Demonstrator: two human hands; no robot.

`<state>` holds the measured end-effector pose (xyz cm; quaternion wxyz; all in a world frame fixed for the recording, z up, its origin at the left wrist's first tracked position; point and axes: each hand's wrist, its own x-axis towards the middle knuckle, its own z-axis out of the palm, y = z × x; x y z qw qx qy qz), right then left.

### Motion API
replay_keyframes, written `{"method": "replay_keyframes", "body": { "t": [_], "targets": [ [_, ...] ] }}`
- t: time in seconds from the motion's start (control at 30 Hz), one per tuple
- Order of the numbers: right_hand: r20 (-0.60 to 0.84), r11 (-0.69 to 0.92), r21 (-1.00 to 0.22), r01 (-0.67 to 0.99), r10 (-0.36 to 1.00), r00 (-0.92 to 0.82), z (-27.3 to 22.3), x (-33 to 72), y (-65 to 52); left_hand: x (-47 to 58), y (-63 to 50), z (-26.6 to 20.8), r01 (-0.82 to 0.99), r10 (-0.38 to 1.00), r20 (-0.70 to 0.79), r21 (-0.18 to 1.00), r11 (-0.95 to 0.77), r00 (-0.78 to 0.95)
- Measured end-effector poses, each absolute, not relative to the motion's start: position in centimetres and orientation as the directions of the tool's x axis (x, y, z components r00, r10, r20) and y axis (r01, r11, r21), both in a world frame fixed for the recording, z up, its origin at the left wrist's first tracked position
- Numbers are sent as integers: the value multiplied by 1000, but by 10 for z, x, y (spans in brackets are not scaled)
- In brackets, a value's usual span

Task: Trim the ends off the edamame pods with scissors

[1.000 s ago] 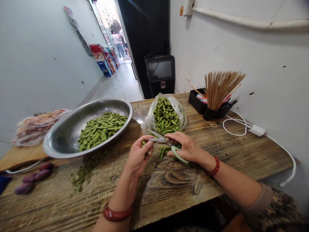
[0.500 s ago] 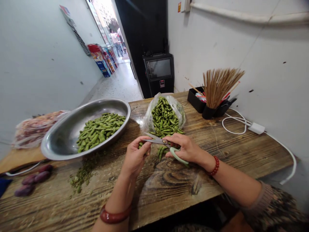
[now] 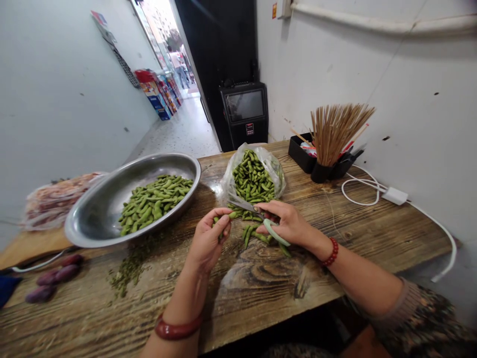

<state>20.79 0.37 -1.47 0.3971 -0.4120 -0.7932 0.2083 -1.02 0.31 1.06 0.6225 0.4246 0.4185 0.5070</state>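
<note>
Between the thumb and fingers of my left hand [image 3: 210,234] are green edamame pods, one pod [image 3: 233,215] sticking out toward the right. My right hand [image 3: 286,222] grips scissors [image 3: 273,232] with pale green handles; their blades point left, just above that pod. Behind my hands a clear plastic bag [image 3: 228,171] lies open, full of edamame pods [image 3: 253,174]. Some loose pods [image 3: 247,234] lie on the table beneath the scissors. On the left stands a wide metal basin [image 3: 100,219] with a heap of edamame pods [image 3: 156,201] in it.
Green trimmings [image 3: 128,271] lie in front of the basin, and purple oblong produce [image 3: 55,276] sits farther left. Bagged pinkish meat [image 3: 55,199] is behind it. A holder of wooden skewers [image 3: 337,136] and a white cable with an adapter [image 3: 395,196] are at right.
The scissor blades have moved off my left fingertips, up and slightly right. The pod in my left hand now shows past the fingers.
</note>
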Motion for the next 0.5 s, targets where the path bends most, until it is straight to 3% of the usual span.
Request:
{"method": "replay_keyframes", "body": {
  "t": [0.5],
  "targets": [
    [457,650,-586,483,758,-465,-15,205,0,-9,1,7,-278,983,-121,948,156,140]
  ]
}}
